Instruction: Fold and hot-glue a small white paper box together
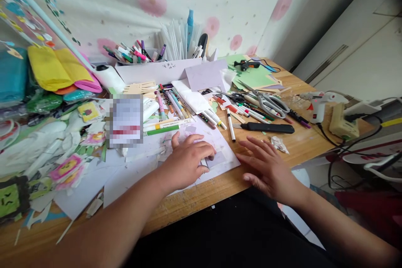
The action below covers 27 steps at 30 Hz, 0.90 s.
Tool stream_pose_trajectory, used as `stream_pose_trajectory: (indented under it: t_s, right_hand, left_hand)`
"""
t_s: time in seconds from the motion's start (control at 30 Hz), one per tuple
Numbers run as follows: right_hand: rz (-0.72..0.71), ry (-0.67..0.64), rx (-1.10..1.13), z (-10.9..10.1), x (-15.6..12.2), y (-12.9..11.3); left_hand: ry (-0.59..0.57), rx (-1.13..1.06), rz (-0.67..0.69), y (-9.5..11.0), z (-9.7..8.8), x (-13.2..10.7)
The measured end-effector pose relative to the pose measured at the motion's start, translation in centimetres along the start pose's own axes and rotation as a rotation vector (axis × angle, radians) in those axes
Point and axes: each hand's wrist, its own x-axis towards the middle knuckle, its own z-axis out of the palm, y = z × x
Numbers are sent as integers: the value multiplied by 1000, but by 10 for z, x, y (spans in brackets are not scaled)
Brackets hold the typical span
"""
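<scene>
My left hand (192, 161) rests over a white sheet of paper (228, 155) at the table's front edge. Its fingers are bent and the thumb is drawn in, around what looks like a small pale piece of paper (219, 158); the fingers hide part of it. My right hand (266, 167) hovers at the table edge to the right, fingers spread and holding nothing. Just beyond it lie a black utility knife (266, 127), a crumpled white scrap (279, 144) and a white marker with a black cap (230, 125).
Grey-handled scissors (270, 102) lie among several markers. On the right are a white glue gun (317, 106) and a power strip (344, 123) with trailing cords. Paper scraps and cut-outs (69, 169) cover the left side. A pen box (147, 72) stands at the back.
</scene>
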Motion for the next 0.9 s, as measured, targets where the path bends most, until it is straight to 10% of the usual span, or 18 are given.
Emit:
stream_pose_trajectory:
  t_s: [0.2,0.33,0.57,0.9]
  right_hand:
    - [-59,302,190,1,2,-3]
    - [38,311,330,10,14,-17]
    - [250,301,446,14,28,-15]
    - [243,418,556,14,29,-13]
  left_hand:
    - [96,11,14,4,1,1]
    - [260,132,-15,13,4,1]
    - [196,298,-65,20,14,1]
    - [349,-255,-281,20,10,4]
